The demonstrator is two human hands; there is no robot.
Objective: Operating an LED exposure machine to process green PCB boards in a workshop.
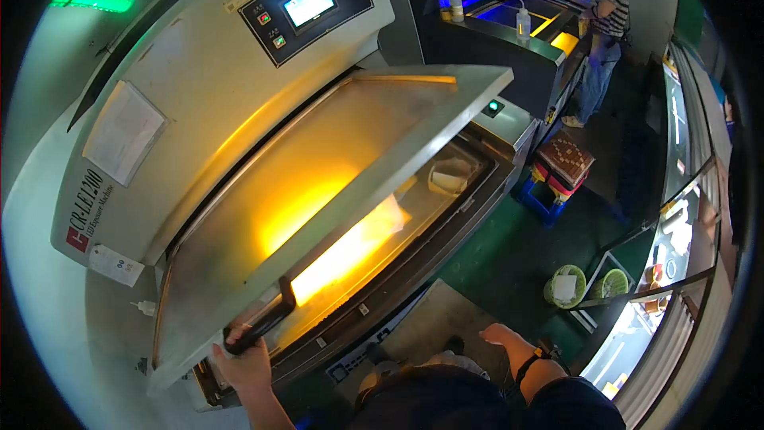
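Note:
My left hand [245, 365] is closed around the black handle [264, 326] on the front edge of a large framed lid [374, 179]. The lid is tilted up on a big exposure machine [191, 87], and a gap shows between it and the bed. Bright yellow light glows from the lit bed [342, 259] and through the lid's translucent sheet. A pale piece [450, 177] lies at the bed's far right end. Away from the machine, my right hand [500, 335] hangs low at my right side, with loose fingers and nothing visible in it.
A control panel [306, 8] with a lit screen sits on the machine. A blue stool [545, 195] carries a brown patterned top. Two green baskets [566, 287] stand by a lit glass-fronted bench [625, 350]. Another person [609, 32] works at a blue-lit table [501, 32] holding squeeze bottles.

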